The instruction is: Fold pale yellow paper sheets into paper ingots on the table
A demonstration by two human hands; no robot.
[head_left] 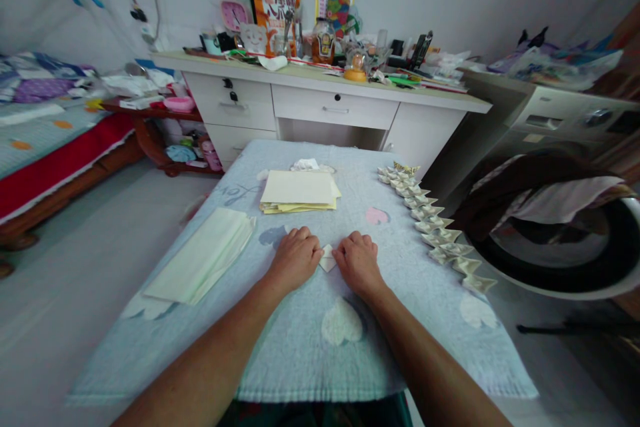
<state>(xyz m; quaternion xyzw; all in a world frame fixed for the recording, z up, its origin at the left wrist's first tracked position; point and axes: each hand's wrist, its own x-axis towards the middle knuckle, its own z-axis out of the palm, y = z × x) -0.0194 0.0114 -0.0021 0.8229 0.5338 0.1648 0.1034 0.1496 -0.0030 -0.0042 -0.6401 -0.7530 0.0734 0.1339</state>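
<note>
Left fingers (315, 252) and right fingers (343, 253) seemingly pinch opposite sides of folded paper (327, 259).

With our left hand (296, 256) and right hand (358, 260) we pinch a small folded paper (327, 259) from either side, near the middle of the cloth-covered table (300, 360). We have a stack of cream sheets (299, 188) towards its far edge, long pale sheets (203, 257) along its left edge and a row of folded paper pieces (431, 223) along its right edge. Beyond stands a white desk (305, 103).

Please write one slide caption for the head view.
Left hand and right hand hold a small folded paper on a blue cloth.
</note>
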